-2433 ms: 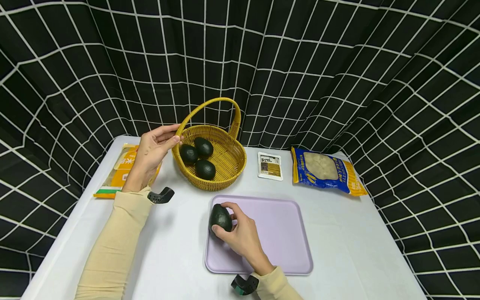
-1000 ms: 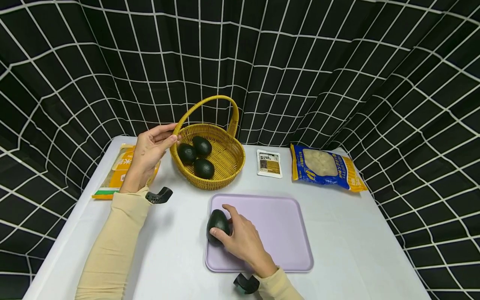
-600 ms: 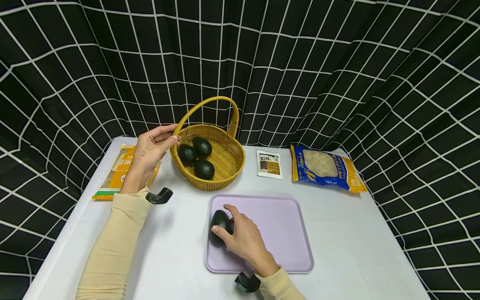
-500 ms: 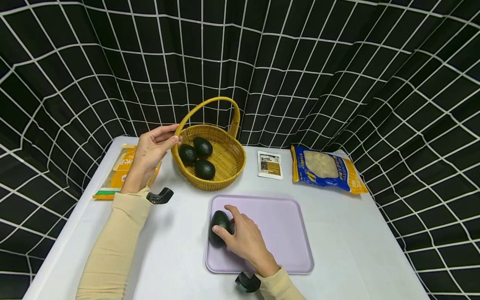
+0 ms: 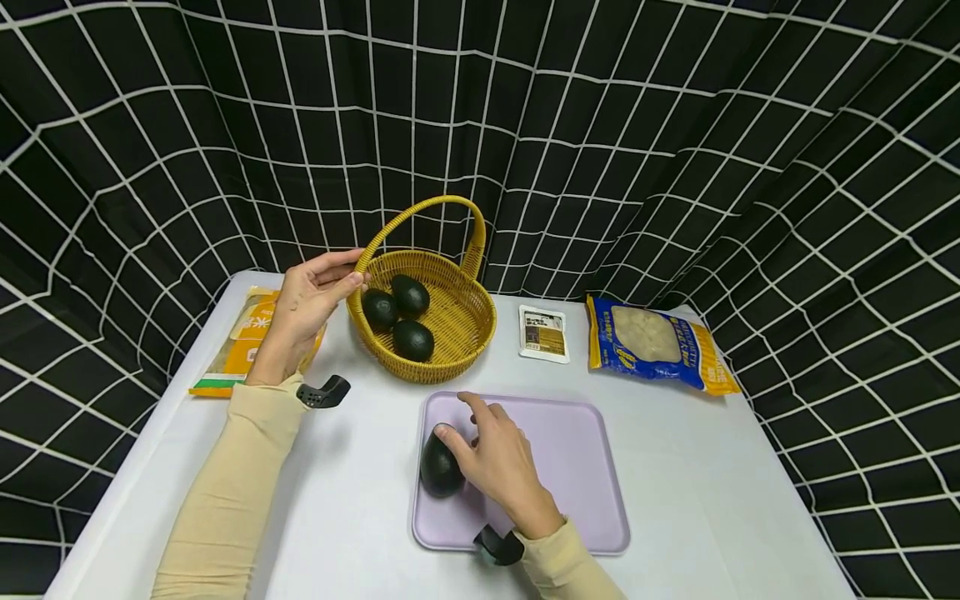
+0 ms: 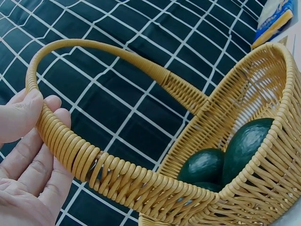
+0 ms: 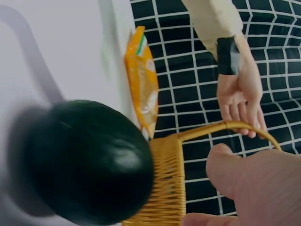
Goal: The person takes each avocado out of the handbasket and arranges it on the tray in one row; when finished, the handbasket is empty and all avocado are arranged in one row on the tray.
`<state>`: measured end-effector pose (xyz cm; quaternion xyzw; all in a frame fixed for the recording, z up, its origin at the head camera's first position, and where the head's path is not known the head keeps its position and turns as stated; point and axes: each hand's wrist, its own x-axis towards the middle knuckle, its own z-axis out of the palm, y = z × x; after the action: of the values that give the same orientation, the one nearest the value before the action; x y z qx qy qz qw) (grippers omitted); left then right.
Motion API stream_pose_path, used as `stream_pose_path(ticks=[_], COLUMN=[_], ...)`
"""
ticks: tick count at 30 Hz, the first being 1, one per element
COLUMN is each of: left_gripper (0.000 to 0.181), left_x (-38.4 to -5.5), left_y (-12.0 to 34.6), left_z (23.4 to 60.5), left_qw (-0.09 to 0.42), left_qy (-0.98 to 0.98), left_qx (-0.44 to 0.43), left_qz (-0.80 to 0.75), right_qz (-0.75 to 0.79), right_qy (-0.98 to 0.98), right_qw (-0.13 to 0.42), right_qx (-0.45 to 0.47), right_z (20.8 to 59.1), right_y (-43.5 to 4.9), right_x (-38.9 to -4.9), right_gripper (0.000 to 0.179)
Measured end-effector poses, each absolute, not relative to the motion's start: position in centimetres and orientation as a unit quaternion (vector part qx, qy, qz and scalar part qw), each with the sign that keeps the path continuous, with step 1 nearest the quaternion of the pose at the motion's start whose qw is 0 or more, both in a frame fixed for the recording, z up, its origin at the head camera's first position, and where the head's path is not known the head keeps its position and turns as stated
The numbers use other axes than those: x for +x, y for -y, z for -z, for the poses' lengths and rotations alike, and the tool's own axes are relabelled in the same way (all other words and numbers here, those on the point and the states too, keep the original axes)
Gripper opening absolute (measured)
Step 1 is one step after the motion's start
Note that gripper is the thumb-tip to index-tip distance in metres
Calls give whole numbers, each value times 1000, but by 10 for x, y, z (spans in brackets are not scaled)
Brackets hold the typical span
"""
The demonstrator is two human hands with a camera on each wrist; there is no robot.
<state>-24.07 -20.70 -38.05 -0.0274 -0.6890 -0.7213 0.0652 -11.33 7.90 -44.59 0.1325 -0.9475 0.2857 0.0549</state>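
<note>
My left hand (image 5: 303,304) pinches the left side of the handle of a yellow woven basket (image 5: 457,333), thumb on one side and fingers behind. In the left wrist view the thumb presses the wrapped handle (image 6: 61,136). Three dark green avocados (image 5: 413,341) sit in the basket's left half. Another avocado (image 5: 441,468) lies on the left part of a lilac tray (image 5: 558,467). My right hand (image 5: 498,454) is beside it with fingers spread, the thumb tip overlapping its upper end. In the right wrist view the thumb (image 7: 223,169) stands apart from the avocado.
An orange food bag (image 5: 240,354) lies on the white table (image 5: 697,483) behind the left forearm. A small white-edged packet (image 5: 543,335) sits right of the basket, and a blue and yellow bag (image 5: 660,346) lies farther right. A black gridded curtain (image 5: 600,150) surrounds the table.
Earlier my right hand held the avocado over the tray's left side. It now lies on the tray, and the hand has loosened and slid forward off it. The left hand keeps its hold.
</note>
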Motion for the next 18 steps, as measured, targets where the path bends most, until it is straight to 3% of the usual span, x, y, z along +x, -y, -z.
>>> stream_pose_path(ticks=[18], left_gripper=[40], left_x=[-239], left_y=[207], left_z=[379], left_qw=[54], left_qy=[677], left_qx=[-24], left_qz=[733], right_qz=[-283], right_qy=[925], right_qw=[102], right_qx=[234], right_z=[405], right_y=[-60], right_x=[-165], right_gripper=[39])
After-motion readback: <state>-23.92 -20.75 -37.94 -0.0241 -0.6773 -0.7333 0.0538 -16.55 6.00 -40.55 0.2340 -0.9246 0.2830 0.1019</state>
